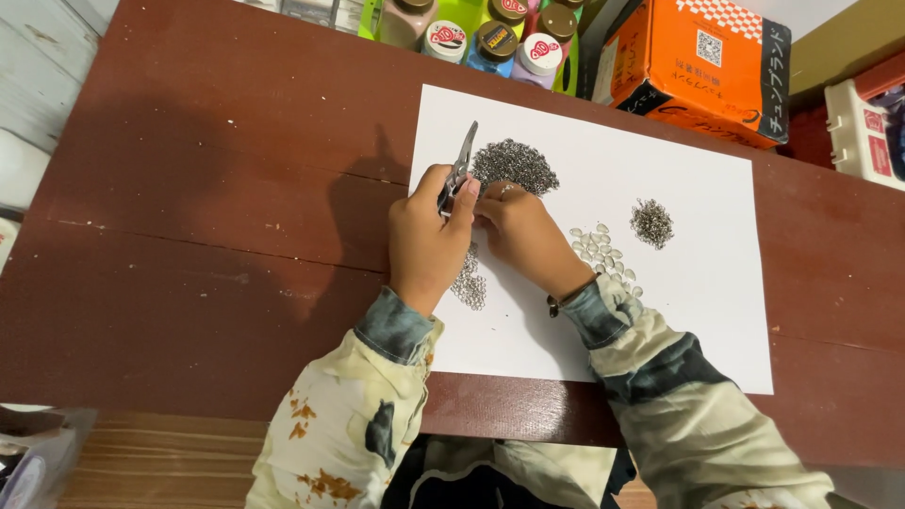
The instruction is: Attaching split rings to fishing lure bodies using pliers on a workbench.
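Nearest the camera, two patterned sleeves [660, 377] reach onto a white sheet of paper [698, 283] lying on a dark red table [207, 236]; the paper serves as the landmark here. Over its left edge, the left hand [426, 240] is closed around the handles of small pliers [459, 170], whose tip points away toward the paper's far edge. Just right of it, the right hand [528, 236] has its fingertips pressed together beside the pliers; what they pinch is too small to tell. A strip of linked metal rings [468, 283] lies under the wrists. Right of the right hand sit pale beads [599, 247] and a small ring heap [651, 223]; a larger ring pile [515, 165] lies beyond the hands. Past the paper's far edge stand bottles [495, 38] and an orange box [702, 71].
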